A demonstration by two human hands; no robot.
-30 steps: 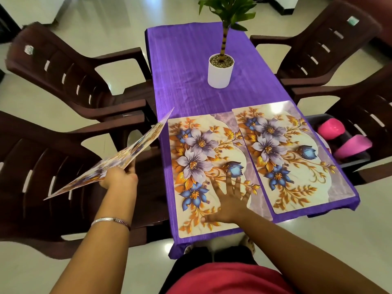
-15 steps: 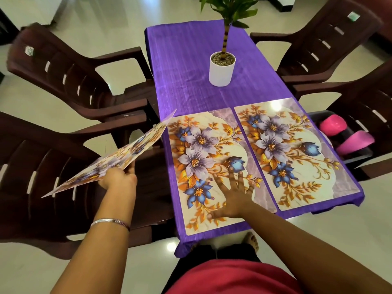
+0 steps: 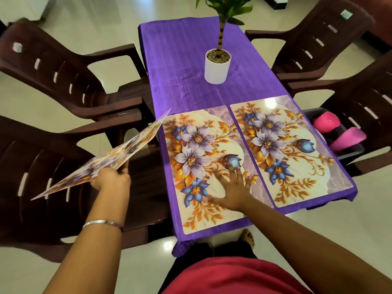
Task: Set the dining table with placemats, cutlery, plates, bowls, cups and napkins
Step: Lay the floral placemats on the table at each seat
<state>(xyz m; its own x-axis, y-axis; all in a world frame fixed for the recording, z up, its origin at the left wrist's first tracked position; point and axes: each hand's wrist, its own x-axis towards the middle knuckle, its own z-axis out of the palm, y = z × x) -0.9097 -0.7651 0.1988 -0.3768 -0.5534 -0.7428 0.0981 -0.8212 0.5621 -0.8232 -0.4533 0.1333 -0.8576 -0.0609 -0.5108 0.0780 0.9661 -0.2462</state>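
Right hand (image 3: 230, 193) lay spread flat on the near-left placemat (image 3: 203, 166) on the tabletop (image 3: 182, 66), best squared beside its neighbour (image 3: 290, 149), while the left hand (image 3: 112, 180) pinched spare placemats (image 3: 106, 160) over a chair.

This is the dining area of a home. A narrow tabletop (image 3: 182, 60) under a purple cloth stands on a glossy pale tiled floor (image 3: 89, 15), with dark brown moulded plastic armchairs (image 3: 70, 66) drawn up along both long sides. A small potted plant (image 3: 217, 66) in a white pot serves as a centrepiece, and flowered placemats (image 3: 282, 149) lie side by side at the near end.
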